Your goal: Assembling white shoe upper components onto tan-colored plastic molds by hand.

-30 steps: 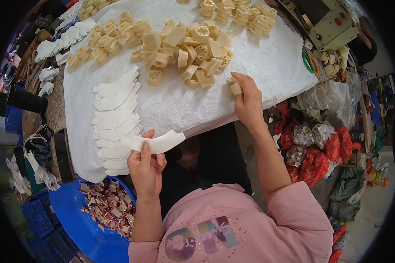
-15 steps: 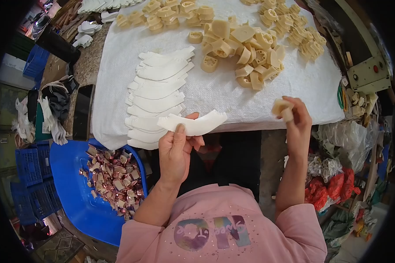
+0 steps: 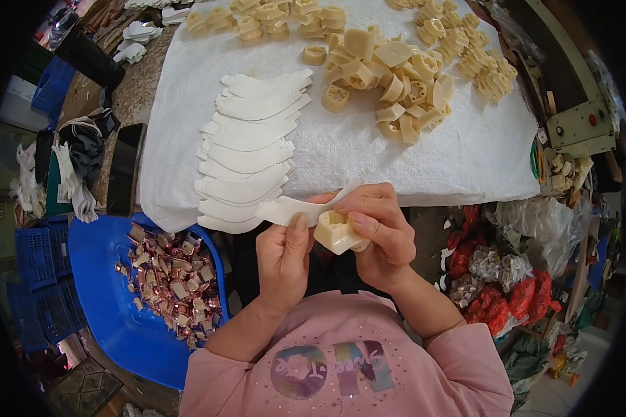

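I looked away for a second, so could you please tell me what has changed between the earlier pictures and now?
The right hand picked a cream block from the heap of cream blocks and carried it back to the left hand, which still holds the white curved strip. Both parts now meet at the table edge. The stack of white strips and blue tub stayed put.

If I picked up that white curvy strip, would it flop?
Probably a bit. The strip looks thin and flat, and its end curls up between the right hand's fingers. It seems light: the left hand pins it with one thumb.
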